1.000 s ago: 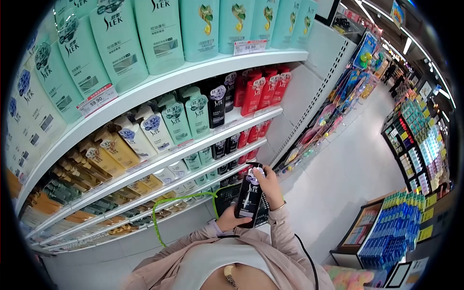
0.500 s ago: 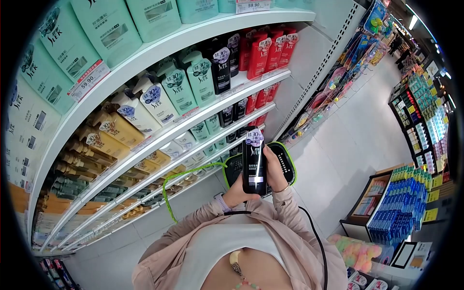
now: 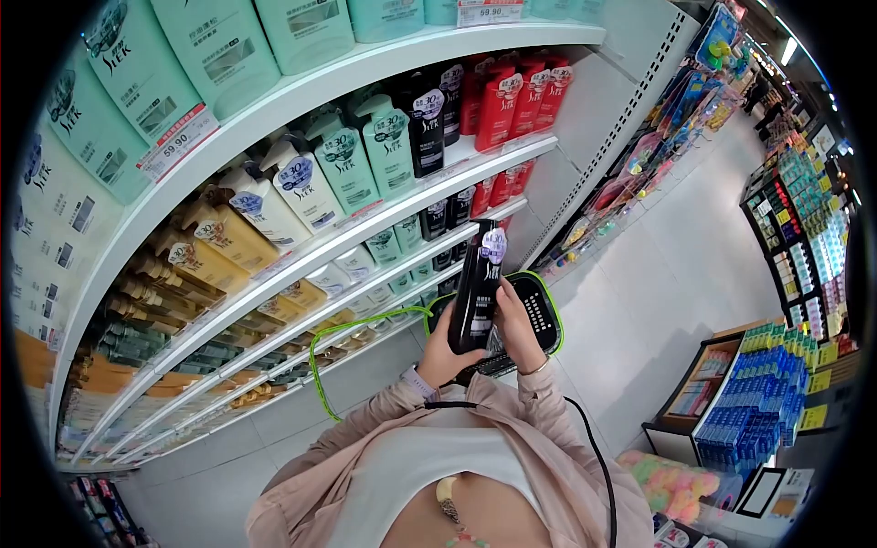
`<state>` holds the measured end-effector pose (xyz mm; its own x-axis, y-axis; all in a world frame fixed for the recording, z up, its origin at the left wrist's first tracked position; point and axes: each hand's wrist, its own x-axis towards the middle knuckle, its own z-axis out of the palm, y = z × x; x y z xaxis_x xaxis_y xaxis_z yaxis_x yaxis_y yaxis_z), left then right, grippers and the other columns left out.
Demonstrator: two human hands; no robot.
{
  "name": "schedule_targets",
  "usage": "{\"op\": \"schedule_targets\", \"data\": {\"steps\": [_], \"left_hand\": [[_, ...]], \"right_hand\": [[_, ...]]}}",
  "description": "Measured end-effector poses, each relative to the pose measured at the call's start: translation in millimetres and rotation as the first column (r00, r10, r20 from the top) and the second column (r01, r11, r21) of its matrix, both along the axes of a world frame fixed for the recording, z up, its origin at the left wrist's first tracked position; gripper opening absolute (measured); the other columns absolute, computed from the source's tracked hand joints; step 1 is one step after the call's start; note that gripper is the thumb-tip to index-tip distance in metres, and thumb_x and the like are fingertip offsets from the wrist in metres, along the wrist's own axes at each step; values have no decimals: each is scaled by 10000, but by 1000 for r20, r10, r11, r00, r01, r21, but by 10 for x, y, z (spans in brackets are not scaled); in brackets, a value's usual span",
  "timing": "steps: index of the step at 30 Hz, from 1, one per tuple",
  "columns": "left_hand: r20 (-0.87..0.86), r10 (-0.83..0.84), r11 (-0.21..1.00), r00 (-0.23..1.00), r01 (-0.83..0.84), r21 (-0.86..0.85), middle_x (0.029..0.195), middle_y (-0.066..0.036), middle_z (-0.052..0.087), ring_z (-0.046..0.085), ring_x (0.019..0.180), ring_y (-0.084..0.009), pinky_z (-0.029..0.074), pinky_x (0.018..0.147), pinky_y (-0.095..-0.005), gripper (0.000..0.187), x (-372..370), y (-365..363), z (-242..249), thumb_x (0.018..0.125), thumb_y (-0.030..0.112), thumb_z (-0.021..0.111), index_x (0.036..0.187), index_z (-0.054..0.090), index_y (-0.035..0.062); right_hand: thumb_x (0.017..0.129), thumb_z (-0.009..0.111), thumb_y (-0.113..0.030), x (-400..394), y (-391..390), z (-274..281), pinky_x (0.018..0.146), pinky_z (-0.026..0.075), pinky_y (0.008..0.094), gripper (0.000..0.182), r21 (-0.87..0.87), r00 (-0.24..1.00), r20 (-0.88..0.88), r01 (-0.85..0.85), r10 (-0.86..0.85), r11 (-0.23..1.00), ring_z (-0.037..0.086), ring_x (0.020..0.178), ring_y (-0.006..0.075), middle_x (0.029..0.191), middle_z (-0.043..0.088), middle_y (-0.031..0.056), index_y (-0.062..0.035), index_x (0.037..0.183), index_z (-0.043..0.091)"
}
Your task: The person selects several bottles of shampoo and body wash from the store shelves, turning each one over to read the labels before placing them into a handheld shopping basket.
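A black pump bottle point(image 3: 474, 297), seemingly shampoo, with white lettering and a purple-and-white neck tag is held up in front of my body, its pump end pointing away from me. My left hand point(image 3: 442, 352) wraps around its lower left side. On the right side, my right hand point(image 3: 519, 331) closes on the bottle with fingers against its edge. Behind and below the bottle is a black shopping basket point(image 3: 548, 310) with a green rim, partly hidden by the hands. Its green handle point(image 3: 315, 365) hangs out to the left.
Shelves point(image 3: 365, 219) curve along the left and front, holding cream, yellow, mint, black and red bottles point(image 3: 525, 96). Hanging packets point(image 3: 630, 173) line the shelf end. A tiled aisle point(image 3: 630, 274) runs right, beside a stand of blue boxes point(image 3: 754, 393). A black cable point(image 3: 598, 438) crosses my front.
The bottle has turned in my hands, so its label now faces more to the right and the pump shows at its top. Both hands still hold it.
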<state>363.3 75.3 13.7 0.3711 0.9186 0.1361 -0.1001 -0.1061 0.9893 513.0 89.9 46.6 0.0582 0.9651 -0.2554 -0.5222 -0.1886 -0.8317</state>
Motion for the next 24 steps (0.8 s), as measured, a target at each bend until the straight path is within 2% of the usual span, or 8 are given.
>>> {"op": "schedule_targets", "data": {"steps": [4,6,7,12,14,17,21,24], "left_hand": [[-199,184,981,962,-168,96,1161,-191,493,545,1002,-278,434,823,-329,886,-7,138,398,600,56,723,1335,228,31],[-212,201,978,956,-185,93,1167,-198,488,543,1001,-301,437,819,-343,861,27,175,463,610,60,715,1332,246,38],[-287,289,934,913,-203,295,1184,-199,475,532,999,-324,435,820,-358,832,37,178,473,618,61,705,1327,269,45],[-398,398,763,826,-57,644,1308,-177,369,441,1061,-355,368,893,-407,648,56,140,735,597,109,696,1210,483,92],[-398,357,766,845,-21,643,1324,-167,350,401,1110,-335,356,904,-399,654,70,109,800,607,160,721,1211,481,94],[-344,286,846,894,-67,528,1306,-157,359,387,1128,-319,343,918,-391,730,109,138,787,625,227,734,1259,410,66],[-227,237,882,945,-112,457,1283,-150,331,343,1190,-266,383,916,-375,913,113,252,693,639,222,759,1338,214,6],[69,6,989,998,-16,146,1289,-127,306,358,1189,-226,387,939,-356,924,160,224,660,679,111,734,1358,115,9]], "right_hand": [[896,460,-137,-196,-96,124,976,277,273,590,196,969,228,-139,92,971,327,1213,178,1343,311,114,-3,1368,131],[868,498,-87,-319,-69,89,927,329,260,639,243,975,220,-47,-8,969,419,1094,153,1216,426,107,-14,1371,110],[867,499,-86,-366,-58,117,921,337,261,635,258,977,204,10,-65,966,434,1072,149,1193,443,99,-15,1370,119],[909,444,-210,-277,-36,123,780,431,241,334,174,987,-141,98,-74,980,511,934,104,1051,516,44,-36,1189,394],[927,383,-325,-189,3,100,630,473,223,324,61,949,-310,85,-62,995,560,798,83,946,556,17,-56,1091,461],[922,283,-443,-169,30,353,802,486,340,516,128,921,-390,40,13,991,550,996,209,1111,535,124,-43,1229,389],[916,290,-448,-150,45,378,852,463,396,556,152,868,-493,22,57,988,530,1039,240,1151,513,140,-10,1251,357],[917,270,-458,-104,95,240,902,425,375,564,205,897,-435,13,79,979,514,1062,233,1192,494,126,-17,1256,361]]}}
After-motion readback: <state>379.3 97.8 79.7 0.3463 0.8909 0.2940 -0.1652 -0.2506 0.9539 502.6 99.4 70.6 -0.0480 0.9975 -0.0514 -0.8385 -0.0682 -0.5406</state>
